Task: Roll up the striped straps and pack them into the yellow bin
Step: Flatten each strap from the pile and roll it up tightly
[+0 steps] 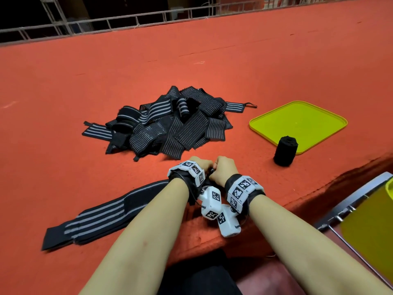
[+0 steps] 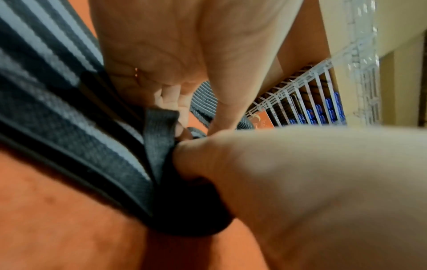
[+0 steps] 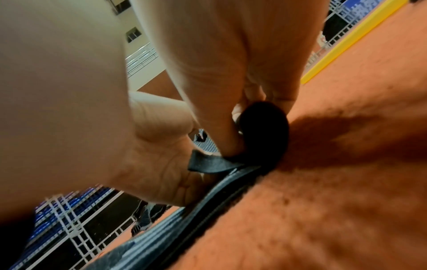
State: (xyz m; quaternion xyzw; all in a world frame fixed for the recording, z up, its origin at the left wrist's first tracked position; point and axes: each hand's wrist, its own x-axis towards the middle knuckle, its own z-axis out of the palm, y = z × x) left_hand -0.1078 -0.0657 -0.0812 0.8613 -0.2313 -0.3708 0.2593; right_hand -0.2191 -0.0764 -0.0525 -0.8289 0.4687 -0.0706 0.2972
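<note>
A long black strap with grey stripes (image 1: 102,213) lies flat on the red felt and runs from lower left up to my hands. My left hand (image 1: 202,165) and right hand (image 1: 222,166) meet over its near end, both with fingers curled on it. The wrist views show that end turned into a small tight black roll (image 3: 265,131), pinched between fingers, with the flat striped strap (image 2: 57,109) trailing away. A pile of loose striped straps (image 1: 165,122) lies beyond my hands. The yellow bin (image 1: 370,226) stands off the table at lower right, partly cut off.
A flat yellow tray (image 1: 297,122) lies at the right on the felt, with one finished black roll (image 1: 285,151) standing at its near corner. The table's front edge (image 1: 287,201) runs just right of my hands. A metal frame (image 1: 340,207) holds the bin. A railing lines the far edge.
</note>
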